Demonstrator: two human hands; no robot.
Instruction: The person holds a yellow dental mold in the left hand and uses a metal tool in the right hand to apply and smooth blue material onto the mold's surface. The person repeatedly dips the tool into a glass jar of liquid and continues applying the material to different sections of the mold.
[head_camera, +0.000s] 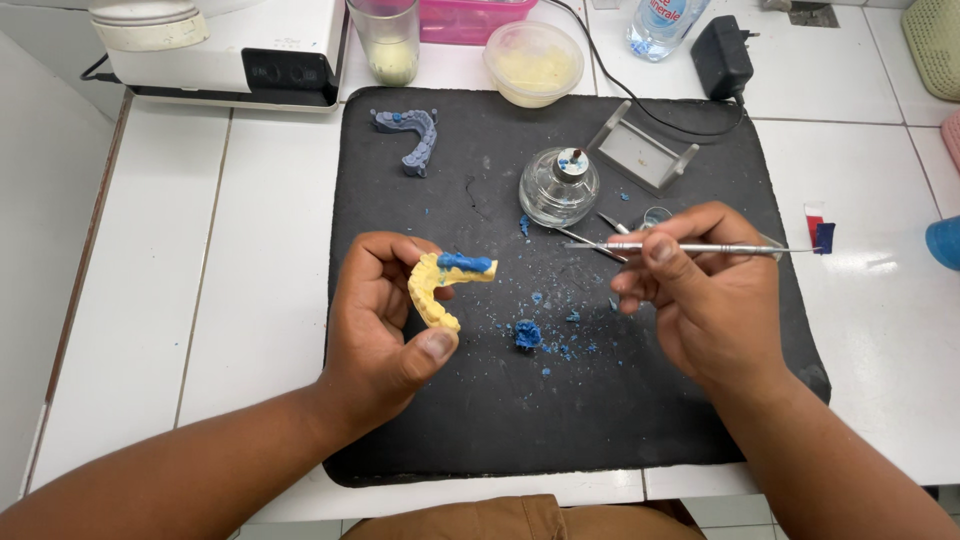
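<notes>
My left hand grips a yellow dental arch model with blue wax on one end, held above the black mat. My right hand pinches a thin metal carving tool held level, its tip pointing left toward the model but apart from it. A lump of blue wax and blue crumbs lie on the mat between my hands.
A glass spirit lamp, a grey arch model, a grey metal stand and loose metal tools sit on the mat. Behind it stand a white machine, a cup, a bowl, a bottle and a black plug adapter.
</notes>
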